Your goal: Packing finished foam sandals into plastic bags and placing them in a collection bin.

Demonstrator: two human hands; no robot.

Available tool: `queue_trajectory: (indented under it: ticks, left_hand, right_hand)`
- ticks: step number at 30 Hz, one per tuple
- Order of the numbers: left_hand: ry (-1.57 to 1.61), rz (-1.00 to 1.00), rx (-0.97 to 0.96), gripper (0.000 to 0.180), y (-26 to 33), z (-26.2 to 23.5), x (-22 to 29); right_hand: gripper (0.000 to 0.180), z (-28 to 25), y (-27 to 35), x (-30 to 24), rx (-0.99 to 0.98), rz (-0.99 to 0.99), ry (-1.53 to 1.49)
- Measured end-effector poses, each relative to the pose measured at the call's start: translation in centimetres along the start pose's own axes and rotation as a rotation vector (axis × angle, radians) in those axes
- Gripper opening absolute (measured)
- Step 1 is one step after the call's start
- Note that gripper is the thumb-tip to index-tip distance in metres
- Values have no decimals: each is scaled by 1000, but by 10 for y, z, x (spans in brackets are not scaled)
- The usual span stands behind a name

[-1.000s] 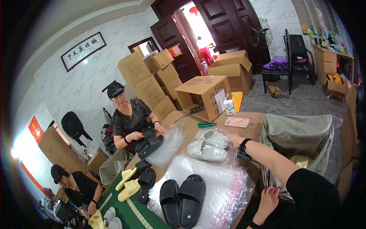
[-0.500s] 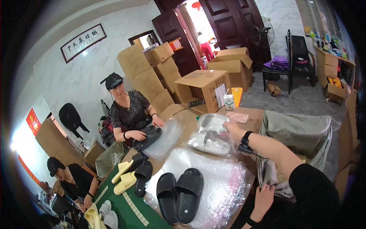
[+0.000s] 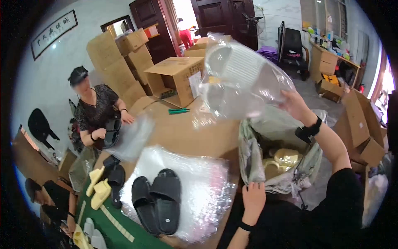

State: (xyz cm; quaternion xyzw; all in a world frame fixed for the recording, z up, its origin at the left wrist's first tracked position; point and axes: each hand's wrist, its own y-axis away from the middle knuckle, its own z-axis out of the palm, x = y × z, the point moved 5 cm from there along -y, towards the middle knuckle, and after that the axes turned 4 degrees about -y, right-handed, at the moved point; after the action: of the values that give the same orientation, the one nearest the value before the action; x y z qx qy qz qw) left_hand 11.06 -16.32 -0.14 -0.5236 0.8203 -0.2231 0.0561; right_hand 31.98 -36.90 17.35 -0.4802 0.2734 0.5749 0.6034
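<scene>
My right hand (image 3: 295, 104) is closed on one end of a clear plastic bag with a pair of pale grey slippers (image 3: 244, 70) in it. The bagged pair hangs in the air above the table's far right part. My left hand (image 3: 253, 202) grips the near rim of a grey-green woven sack (image 3: 248, 159), fingers over its edge. Inside the sack lie bagged pale yellow slippers (image 3: 286, 159). On the table, a pair of black slippers (image 3: 166, 199) rests on a stack of clear plastic bags (image 3: 203, 182).
Across the table a person (image 3: 99, 108) handles black slippers beside more clear bags (image 3: 137, 137). Yellow slippers (image 3: 100, 193) lie on green cloth (image 3: 145, 236) at left, near another seated person (image 3: 54, 199). Cartons (image 3: 174, 74) stand beyond the table; another open carton (image 3: 356, 128) is at right.
My right hand has raised the bagged grey slippers off the table. My left hand has taken hold of the sack's rim. The view has swung right, and the person opposite has lifted black slippers.
</scene>
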Motion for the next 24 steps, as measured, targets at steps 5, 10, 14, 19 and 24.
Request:
queue_trajectory:
  ticks: [5,10,14,19,24]
  left_hand:
    - [36,11,10,15,-12,-14,-1]
    - [119,35,53,23,-15,-24,2]
    - [86,40,93,12,-16,-28,1]
    - [111,67,123,15,-24,-39,7]
    - [293,172,80,26,-27,-47,14]
  right_hand:
    - [48,-99,95,-2,211,274,195]
    - [55,-142,125,-52,147,236,568]
    - [49,-91,109,-113,161,-103,818]
    - [45,-56,99,-68,-152,288,1188]
    - [38,-62,103,29,-244,589,990]
